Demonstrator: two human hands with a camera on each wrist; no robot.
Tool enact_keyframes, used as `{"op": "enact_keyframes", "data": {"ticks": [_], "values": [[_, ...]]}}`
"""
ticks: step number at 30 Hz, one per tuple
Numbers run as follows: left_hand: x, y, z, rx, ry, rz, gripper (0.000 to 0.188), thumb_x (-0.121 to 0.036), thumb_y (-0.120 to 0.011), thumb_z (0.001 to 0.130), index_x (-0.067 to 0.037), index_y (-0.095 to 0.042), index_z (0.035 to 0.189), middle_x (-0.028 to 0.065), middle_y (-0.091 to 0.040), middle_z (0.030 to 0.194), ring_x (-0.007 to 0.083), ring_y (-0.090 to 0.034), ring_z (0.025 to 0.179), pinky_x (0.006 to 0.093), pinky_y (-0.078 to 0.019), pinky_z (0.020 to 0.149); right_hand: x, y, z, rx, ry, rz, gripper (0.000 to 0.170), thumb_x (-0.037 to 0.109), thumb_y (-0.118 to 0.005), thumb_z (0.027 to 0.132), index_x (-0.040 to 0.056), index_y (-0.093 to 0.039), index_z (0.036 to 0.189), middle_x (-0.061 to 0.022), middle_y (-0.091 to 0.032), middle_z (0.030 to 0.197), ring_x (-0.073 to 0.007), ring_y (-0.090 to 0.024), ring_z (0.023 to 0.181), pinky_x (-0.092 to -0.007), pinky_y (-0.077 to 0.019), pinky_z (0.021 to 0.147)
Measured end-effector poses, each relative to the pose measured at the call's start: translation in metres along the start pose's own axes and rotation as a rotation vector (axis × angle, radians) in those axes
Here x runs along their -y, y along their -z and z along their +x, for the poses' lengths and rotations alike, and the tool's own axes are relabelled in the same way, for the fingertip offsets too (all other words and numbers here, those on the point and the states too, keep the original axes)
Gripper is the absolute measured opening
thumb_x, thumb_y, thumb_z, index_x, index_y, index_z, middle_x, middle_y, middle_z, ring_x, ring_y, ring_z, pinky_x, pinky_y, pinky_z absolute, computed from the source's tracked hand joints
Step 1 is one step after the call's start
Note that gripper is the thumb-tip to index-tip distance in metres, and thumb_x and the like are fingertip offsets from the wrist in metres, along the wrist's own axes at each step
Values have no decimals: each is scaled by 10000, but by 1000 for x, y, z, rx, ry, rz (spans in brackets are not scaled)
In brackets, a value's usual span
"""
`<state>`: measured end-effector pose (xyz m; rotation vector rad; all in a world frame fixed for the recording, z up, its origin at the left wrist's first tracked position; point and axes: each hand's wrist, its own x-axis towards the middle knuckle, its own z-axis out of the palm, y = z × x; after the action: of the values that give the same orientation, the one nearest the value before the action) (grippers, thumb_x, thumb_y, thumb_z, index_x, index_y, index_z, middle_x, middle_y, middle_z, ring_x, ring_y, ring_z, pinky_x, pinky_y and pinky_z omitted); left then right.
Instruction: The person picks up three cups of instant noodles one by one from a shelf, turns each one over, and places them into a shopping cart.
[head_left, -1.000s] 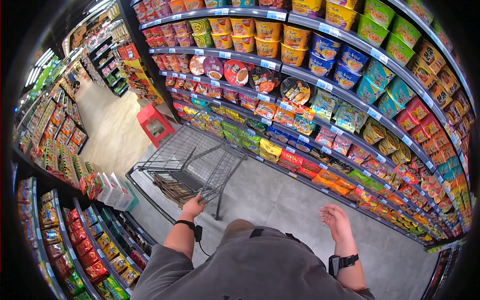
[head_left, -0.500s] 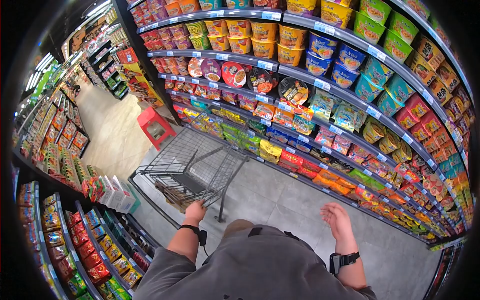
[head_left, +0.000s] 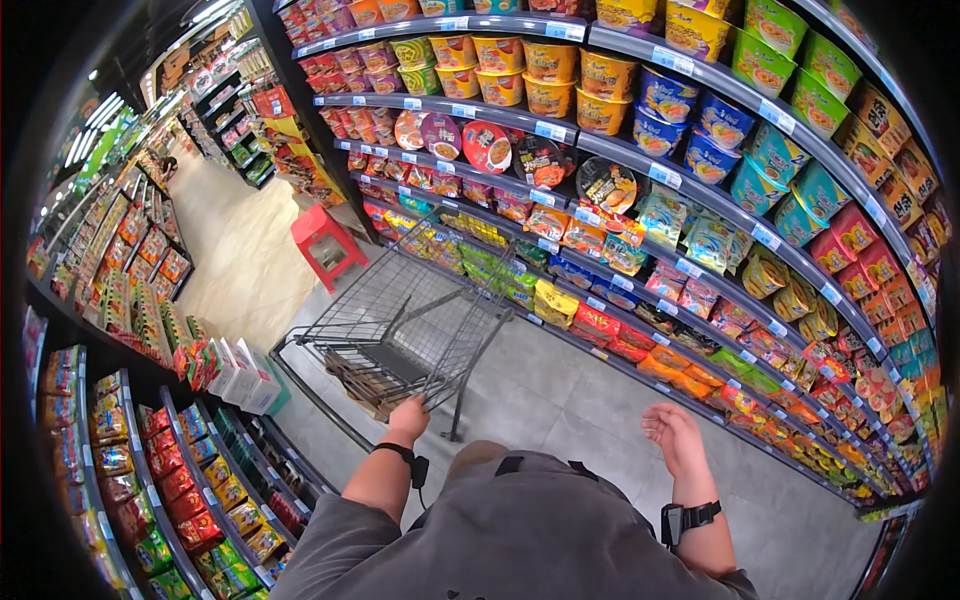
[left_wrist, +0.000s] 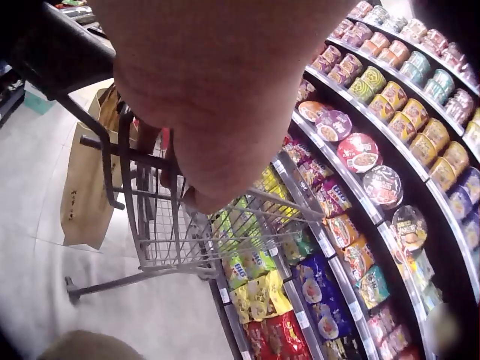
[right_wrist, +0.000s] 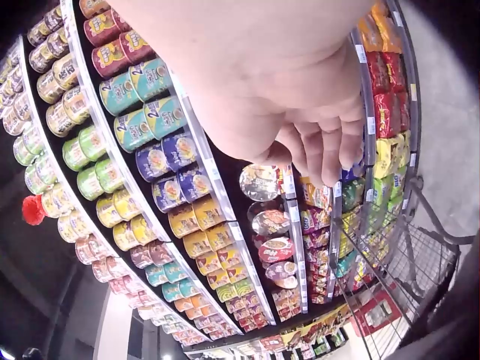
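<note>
My left hand [head_left: 406, 420] grips the near rim of a grey wire shopping cart [head_left: 410, 335]; in the left wrist view, its fingers [left_wrist: 196, 201] curl down at the cart's dark bars. A brown paper bag [left_wrist: 88, 184] hangs at that end of the cart, below and beside the hand. The cart's basket shows bare wire and a dark flat panel. My right hand [head_left: 676, 440] hangs in the air in front of my body, fingers loosely bent, holding nothing. The noodle shelves [right_wrist: 217, 180] lie beyond it.
Long shelves of instant noodle tubs [head_left: 600, 105] and bagged noodles [head_left: 600, 325] curve along the front and right. A red stool [head_left: 325, 245] stands past the cart. Snack shelves [head_left: 180, 480] line the left, with white boxes [head_left: 245, 375] at their end. A pale aisle floor [head_left: 235, 230] runs away at upper left.
The head view has swung slightly, so shelves, stool and cart sit a little further right. My left hand stays on the cart rim; my right hand keeps nearly the same pose.
</note>
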<state>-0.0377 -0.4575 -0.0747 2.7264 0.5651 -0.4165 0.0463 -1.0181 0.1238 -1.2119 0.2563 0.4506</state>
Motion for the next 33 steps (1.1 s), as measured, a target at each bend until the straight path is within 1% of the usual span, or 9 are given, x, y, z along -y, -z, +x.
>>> {"op": "enact_keyframes", "data": {"ticks": [5,9,12,14,18,27,30,32,33], "values": [[-10,-7,-2,21,2,41,541,-249,-622,908,-154,-583,1439,108,-526,1543,316,-576,1324,436,-506,1066,4,0,11,15,-19,-8,263,101,-519,1010,-18,-623,1220,-154,-717,1098,-234,-698,967,-340,-547,814],[-9,-3,-2,39,-13,4,561,-270,-624,911,-152,-564,1457,111,-515,1551,317,-565,1339,437,-499,1077,8,4,14,11,-3,9,260,106,-527,1009,-16,-633,1213,-152,-720,1107,-233,-700,968,-334,-546,810],[-22,16,-10,87,-81,20,585,-296,-627,910,-134,-549,1467,127,-495,1566,322,-545,1362,430,-482,1100,12,9,14,-3,-5,9,263,109,-523,1007,-15,-632,1212,-151,-716,1106,-234,-694,968,-346,-548,819],[-16,9,-7,93,-26,23,578,-327,-628,916,-114,-565,1450,138,-475,1579,331,-520,1385,430,-460,1123,13,16,12,-18,-2,9,265,111,-519,1005,-14,-627,1212,-150,-711,1102,-235,-687,965,-357,-549,825],[-9,2,1,111,-34,27,579,-335,-635,915,-102,-573,1441,151,-457,1590,341,-511,1390,433,-450,1132,12,33,5,-48,23,38,275,115,-527,1010,-11,-644,1225,-153,-724,1121,-236,-702,976,-350,-548,833],[6,-10,16,107,-36,-19,611,-424,-704,861,-79,-648,1363,171,-514,1540,342,-522,1380,430,-447,1128,2,61,-14,-153,74,116,277,122,-540,994,-1,-642,1219,-143,-720,1111,-240,-696,975,-357,-548,832],[7,-8,17,85,-52,7,639,-486,-718,845,-71,-670,1330,184,-578,1468,354,-585,1305,438,-480,1088,-7,72,-18,-180,84,143,273,124,-544,990,3,-639,1215,-136,-719,1097,-236,-695,967,-357,-548,828],[6,-6,22,148,-16,5,633,-550,-704,852,-63,-713,1256,197,-666,1330,371,-647,1202,451,-521,1019,-11,75,-23,-181,100,150,270,123,-545,988,5,-638,1213,-133,-719,1091,-234,-695,962,-357,-547,827],[5,-7,21,149,-21,3,633,-550,-704,852,-63,-713,1256,197,-666,1330,371,-647,1202,451,-521,1019,-11,76,-25,-187,100,158,267,123,-546,988,6,-640,1209,-134,-718,1090,-231,-695,956,-355,-547,823]]}}
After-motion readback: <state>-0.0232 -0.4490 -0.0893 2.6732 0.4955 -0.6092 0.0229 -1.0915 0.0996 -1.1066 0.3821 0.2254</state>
